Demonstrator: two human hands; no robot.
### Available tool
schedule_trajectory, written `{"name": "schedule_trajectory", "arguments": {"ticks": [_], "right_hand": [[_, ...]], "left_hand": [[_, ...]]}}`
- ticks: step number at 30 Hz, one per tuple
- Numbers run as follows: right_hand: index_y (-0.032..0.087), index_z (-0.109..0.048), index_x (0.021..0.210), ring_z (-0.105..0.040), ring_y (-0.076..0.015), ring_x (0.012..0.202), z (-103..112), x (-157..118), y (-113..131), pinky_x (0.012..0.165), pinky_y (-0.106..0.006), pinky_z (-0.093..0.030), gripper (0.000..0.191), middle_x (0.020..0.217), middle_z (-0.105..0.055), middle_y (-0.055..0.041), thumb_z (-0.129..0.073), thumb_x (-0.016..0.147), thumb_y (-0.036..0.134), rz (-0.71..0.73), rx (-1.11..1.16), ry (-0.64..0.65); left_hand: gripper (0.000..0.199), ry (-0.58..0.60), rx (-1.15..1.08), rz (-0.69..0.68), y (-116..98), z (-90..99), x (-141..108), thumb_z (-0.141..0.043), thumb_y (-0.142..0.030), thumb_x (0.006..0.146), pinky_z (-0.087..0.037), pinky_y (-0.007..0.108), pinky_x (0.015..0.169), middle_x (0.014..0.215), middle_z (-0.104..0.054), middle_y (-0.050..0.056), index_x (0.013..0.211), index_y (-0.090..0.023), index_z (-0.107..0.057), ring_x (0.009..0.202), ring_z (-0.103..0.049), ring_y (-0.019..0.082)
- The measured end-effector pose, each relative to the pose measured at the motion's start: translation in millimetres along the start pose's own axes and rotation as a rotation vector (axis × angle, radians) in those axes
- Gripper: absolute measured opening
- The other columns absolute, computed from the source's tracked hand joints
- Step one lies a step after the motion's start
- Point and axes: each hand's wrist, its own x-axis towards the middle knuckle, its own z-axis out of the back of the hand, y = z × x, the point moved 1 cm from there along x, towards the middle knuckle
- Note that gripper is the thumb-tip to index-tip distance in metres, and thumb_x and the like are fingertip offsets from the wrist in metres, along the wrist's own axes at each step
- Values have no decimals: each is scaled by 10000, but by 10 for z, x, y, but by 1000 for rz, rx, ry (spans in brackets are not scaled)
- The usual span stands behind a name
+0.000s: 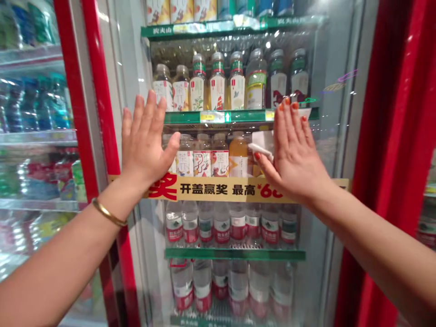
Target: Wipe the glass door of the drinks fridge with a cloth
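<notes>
My left hand [146, 141] is raised with its palm toward the glass door [323, 150] of a drinks cooler. Its fingers are spread and nothing is in it; a gold bangle [109, 212] circles the wrist. My right hand [293, 154], with orange-red nails, lies flat over a white tissue [262, 143], pinning it to the glass. One folded edge of the tissue sticks out between thumb and forefinger; the rest is hidden under the palm. Between my hands a yellow promotional strip [207, 189] with Chinese lettering runs across the door, partly covered by both arms.
Behind the glass, green-edged shelves [235, 254] hold rows of tea bottles [217, 86] and, lower down, water bottles [223, 222] with red labels. Red door frames [93, 91] stand on both sides. Further left, another shelf unit holds blue bottles [41, 102].
</notes>
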Motion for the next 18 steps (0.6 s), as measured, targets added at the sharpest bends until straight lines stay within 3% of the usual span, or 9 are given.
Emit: {"name": "schedule_trajectory", "arguments": {"ticks": [2, 5, 9, 11, 16, 18], "right_hand": [[199, 286, 1720, -7, -369, 1735, -29, -195, 40, 1423, -659, -167, 982, 1857, 106, -66, -381, 1102, 570, 54, 7, 62], [202, 253, 1737, -21, -387, 1736, -34, -394, -62, 1410, -676, -168, 989, 1858, 104, -102, -384, 1101, 611, 86, -11, 126], [156, 226, 1743, 14, -398, 1734, -26, -458, -301, 1404, -691, -138, 967, 1844, 168, -134, -357, 1111, 598, -76, -39, 66], [150, 232, 1739, 25, -398, 1733, -37, -525, -291, 1399, -703, -140, 958, 1834, 190, -140, -366, 1116, 565, -128, -37, 46], [157, 66, 1782, -86, -376, 1737, 22, -766, -134, 1392, -669, -221, 935, 1856, 15, -164, -427, 1103, 569, 109, 87, 247], [109, 20, 1781, -42, -398, 1738, 61, -677, -208, 1394, -677, -191, 960, 1852, 46, -188, -415, 1097, 625, -4, 102, 215]], "left_hand": [[828, 22, -10, 32, -28, 23, 15, -334, -711, 1086, 0, 587, 1456, 1868, -146, -17, 1762, -237, -263, 1749, -69, 309], [823, 28, -46, 39, -33, 33, 11, -357, -696, 1080, 49, 568, 1451, 1871, -98, -31, 1774, -272, -227, 1753, -19, 286], [816, 69, -77, 4, 0, 11, -20, -401, -665, 1075, 67, 587, 1440, 1871, -115, -14, 1784, -337, -161, 1755, -24, 276], [824, 84, -84, 16, 7, 25, -29, -421, -657, 1070, 59, 607, 1435, 1870, -146, 5, 1783, -336, -162, 1755, -43, 289], [841, 175, -87, 30, -50, 181, -53, -471, -583, 1057, 33, 612, 1430, 1870, -144, 71, 1781, -263, -187, 1756, -54, 301], [836, 211, -81, 10, -109, 226, -99, -478, -549, 1055, 19, 606, 1430, 1870, -135, 93, 1777, -231, -201, 1755, -62, 301]]}}
